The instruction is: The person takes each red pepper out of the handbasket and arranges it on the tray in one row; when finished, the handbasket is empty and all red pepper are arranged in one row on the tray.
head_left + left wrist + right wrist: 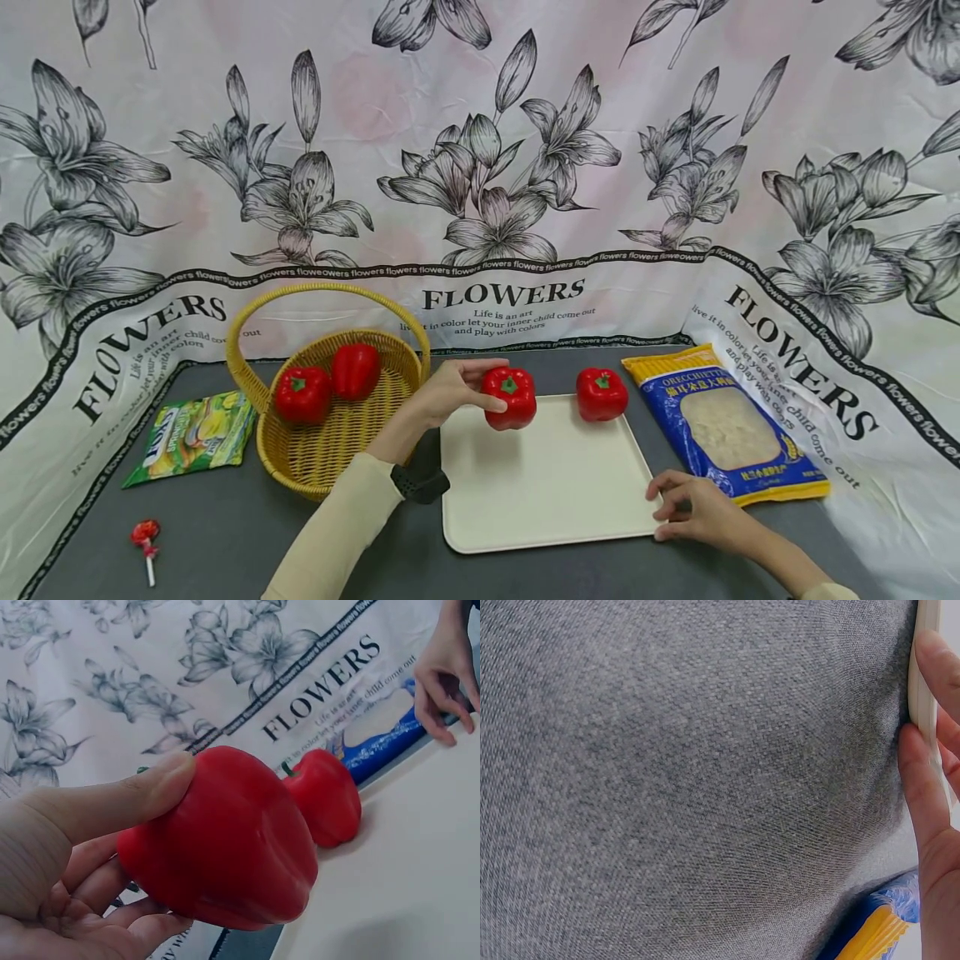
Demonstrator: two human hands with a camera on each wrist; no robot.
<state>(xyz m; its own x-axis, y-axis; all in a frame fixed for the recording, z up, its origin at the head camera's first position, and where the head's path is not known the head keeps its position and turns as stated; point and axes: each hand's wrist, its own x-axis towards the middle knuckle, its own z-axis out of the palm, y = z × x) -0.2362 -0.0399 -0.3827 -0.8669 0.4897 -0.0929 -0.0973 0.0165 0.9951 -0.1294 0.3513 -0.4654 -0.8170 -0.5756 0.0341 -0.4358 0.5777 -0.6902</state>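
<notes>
Gripping a pepper (pixel 513 410), left fingers (pixel 478 365) hang beside basket (pixel 330 458); near packet (pixel 738 429), right fingers (pixel 670 481) pinch tray (pixel 555 492).

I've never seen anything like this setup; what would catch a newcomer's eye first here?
Probably the glossy red pepper in the person's left grip, held above the far left part of the cream tray. Another pepper sits at that tray's far right corner, while two more peppers rest in the yellow wicker basket to the left. Behind everything hangs a pale cloth with large black-and-white flowers.
</notes>
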